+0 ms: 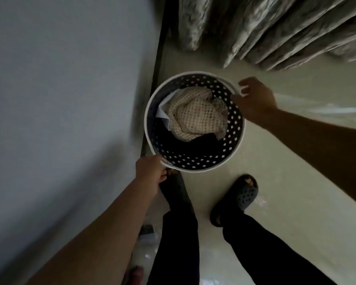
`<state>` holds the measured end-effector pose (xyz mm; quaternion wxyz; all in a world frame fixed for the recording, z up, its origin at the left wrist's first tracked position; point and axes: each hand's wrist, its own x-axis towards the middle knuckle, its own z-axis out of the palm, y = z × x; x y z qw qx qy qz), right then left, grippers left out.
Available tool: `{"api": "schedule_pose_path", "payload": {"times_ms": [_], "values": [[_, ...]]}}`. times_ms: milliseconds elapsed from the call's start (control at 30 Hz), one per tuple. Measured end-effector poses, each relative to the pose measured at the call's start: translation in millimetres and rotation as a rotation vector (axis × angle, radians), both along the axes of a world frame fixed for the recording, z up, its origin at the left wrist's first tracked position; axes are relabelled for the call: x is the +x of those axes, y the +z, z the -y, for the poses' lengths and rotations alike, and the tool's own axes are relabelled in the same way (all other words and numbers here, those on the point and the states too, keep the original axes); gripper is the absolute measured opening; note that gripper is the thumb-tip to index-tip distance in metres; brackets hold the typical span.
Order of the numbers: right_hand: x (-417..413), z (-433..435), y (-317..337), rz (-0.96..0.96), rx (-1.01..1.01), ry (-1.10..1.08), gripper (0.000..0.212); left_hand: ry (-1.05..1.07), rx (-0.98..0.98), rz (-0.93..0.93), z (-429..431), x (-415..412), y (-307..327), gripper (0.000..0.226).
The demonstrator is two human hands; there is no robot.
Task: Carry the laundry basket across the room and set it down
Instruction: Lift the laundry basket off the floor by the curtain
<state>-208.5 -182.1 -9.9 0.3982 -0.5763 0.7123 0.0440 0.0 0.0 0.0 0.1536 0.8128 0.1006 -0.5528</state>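
Note:
A round laundry basket [232, 145] with a white rim and dark perforated walls is straight below me, close to the wall. Inside lie a cream knitted cloth [195, 118], a white piece and dark clothes. My left hand [151, 171] grips the rim at its near left side. My right hand [255, 99] is closed on a white loop handle at the far right of the rim. Whether the basket touches the floor is not visible from above.
A grey wall [60, 99] with a dark skirting strip runs along the left, right beside the basket. Patterned curtains [275, 27] hang at the top right. My legs in dark trousers and a dark slipper [243, 196] stand on the pale glossy floor [286, 192].

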Motion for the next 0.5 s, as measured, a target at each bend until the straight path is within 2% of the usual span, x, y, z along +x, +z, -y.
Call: {"api": "schedule_pose_path", "payload": {"times_ms": [100,267,400,500], "values": [[9,13,-33,-0.039,0.013,0.015,0.046,0.062,0.005,-0.036,4,0,-30,0.041],[7,13,-46,-0.070,0.006,-0.001,0.042,0.125,-0.028,-0.052,0,0,-36,0.039],[-12,-4,-2,-0.048,0.035,-0.033,0.047,0.086,-0.051,0.038,1,-3,8,0.019],[-29,-19,56,-0.008,0.043,-0.056,0.049,0.005,-0.120,0.098,4,-1,66,0.022]]}}
